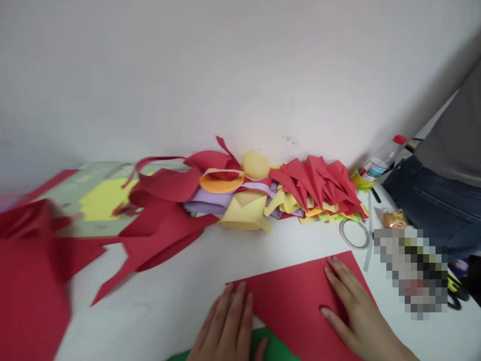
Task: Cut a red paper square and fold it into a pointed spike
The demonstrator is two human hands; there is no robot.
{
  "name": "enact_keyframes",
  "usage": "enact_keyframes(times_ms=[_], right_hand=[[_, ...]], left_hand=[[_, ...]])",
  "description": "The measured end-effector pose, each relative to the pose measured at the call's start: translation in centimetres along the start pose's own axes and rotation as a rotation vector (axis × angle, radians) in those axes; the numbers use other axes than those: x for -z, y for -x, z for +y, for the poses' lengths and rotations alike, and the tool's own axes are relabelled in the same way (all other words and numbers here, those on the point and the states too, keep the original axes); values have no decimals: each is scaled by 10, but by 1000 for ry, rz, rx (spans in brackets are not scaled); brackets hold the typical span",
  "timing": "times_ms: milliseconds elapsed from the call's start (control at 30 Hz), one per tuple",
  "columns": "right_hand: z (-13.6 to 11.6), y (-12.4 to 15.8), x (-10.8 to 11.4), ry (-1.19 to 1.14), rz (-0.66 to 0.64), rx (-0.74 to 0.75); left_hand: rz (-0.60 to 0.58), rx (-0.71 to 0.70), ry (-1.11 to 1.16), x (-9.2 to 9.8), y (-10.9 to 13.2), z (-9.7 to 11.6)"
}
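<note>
Just beyond red sheet (pixel 296 306), paper scraps (pixel 248 195), tape roll (pixel 342 233)

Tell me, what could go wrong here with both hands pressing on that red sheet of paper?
1. The left hand and right hand only rest flat on the red sheet, which lies askew on the smooth table; it might slip and crease crookedly.
2. A green paper lies right at the sheet's near edge and could get dragged along.
3. The bottle leans beside a person; if knocked, it could roll into the paper scraps.
</note>
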State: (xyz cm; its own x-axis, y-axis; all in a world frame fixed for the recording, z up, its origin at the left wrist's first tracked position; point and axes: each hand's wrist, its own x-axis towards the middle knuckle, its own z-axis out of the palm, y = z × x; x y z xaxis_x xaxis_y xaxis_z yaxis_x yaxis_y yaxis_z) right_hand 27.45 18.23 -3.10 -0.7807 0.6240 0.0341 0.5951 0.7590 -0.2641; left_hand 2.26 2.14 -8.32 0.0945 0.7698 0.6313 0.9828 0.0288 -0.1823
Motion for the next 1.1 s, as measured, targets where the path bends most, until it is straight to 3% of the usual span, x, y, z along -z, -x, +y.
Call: enact_keyframes(times_ms=[400, 667, 933, 1100], right_hand=[[7, 1, -6, 45, 79, 58], [1, -2, -2, 20, 33, 5], [-3, -12, 9, -62, -15, 9], [-9, -15, 16, -70, -29, -4]], left_hand=[[-36, 35, -16, 14, -10, 2], [-175, -21, 0, 32, -24, -6], [-202, 16, 68, 28, -25, -7], [-235, -49, 65, 25, -20, -14]])
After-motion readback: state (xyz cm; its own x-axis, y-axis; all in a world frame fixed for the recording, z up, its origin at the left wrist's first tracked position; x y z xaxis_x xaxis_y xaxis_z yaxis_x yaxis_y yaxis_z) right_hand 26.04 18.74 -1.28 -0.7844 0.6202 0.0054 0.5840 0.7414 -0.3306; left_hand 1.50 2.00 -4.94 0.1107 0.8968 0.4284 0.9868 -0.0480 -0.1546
